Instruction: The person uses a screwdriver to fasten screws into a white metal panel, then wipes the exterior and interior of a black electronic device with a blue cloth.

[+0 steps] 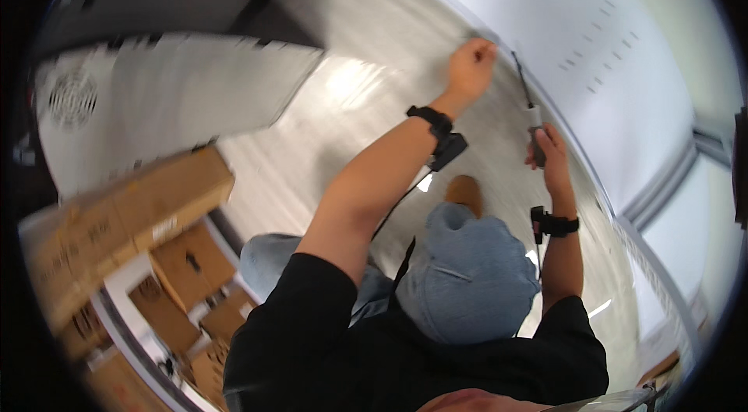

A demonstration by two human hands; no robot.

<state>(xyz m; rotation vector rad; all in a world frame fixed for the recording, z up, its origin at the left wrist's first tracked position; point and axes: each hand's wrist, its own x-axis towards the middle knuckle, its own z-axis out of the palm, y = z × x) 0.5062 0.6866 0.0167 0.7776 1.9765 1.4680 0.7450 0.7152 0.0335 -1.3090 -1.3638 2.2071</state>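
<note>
My right hand [552, 153] is wrapped around the handle of a screwdriver [533, 114]. The tool has a grey and white handle, and its long dark shaft points away from me, its tip close to the edge of a large white panel [538, 3]. Farther forward and to the left, my left hand [471, 69] is closed with its fingers curled in beside that same edge. Whatever it may hold is too small or hidden to make out. Rows of short dark slots mark the panel's face.
A metal panel with a round vent [195, 93] lies at the left. Below it are a long cardboard box [132, 213] and a shelf of smaller cartons [191, 264]. My shoe [464, 194] rests on the shiny pale floor [374, 120]. A white frame [658, 272] stands at the right.
</note>
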